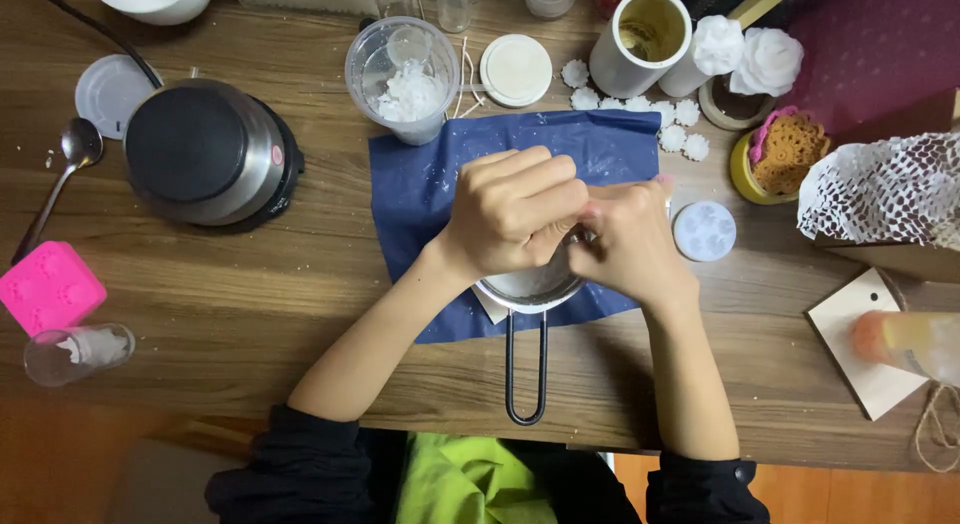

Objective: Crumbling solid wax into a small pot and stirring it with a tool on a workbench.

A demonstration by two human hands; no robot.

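A pink silicone mould (pixel 48 286) lies at the table's (pixel 250 314) nine o'clock edge, with a round hotplate (pixel 205 152) at ten o'clock. In the centre, the left hand (pixel 515 212) and right hand (pixel 630 239) meet over a small metal pot (pixel 530 284) on a blue sheet (pixel 420 189). Both grips are clenched together, fingers curled; what they pinch is hidden. A round white mould (pixel 703 231) sits at three o'clock of the hands.

Wooden table (pixel 250 314), plank grain. Centre: blue sheet (pixel 420 184). Left: electric hot plate (pixel 205 154), spoon (pixel 60 179), pink silicone mould (pixel 48 287), clear cup on its side (pixel 78 352), round lid (pixel 108 89). Top: clear beaker with white flakes (pixel 403 81), white lid (pixel 516 71), white cylinder (pixel 640 44), white flower shapes (pixel 672 119). Right: round pale mould (pixel 704 231), wooden tag (pixel 868 344).
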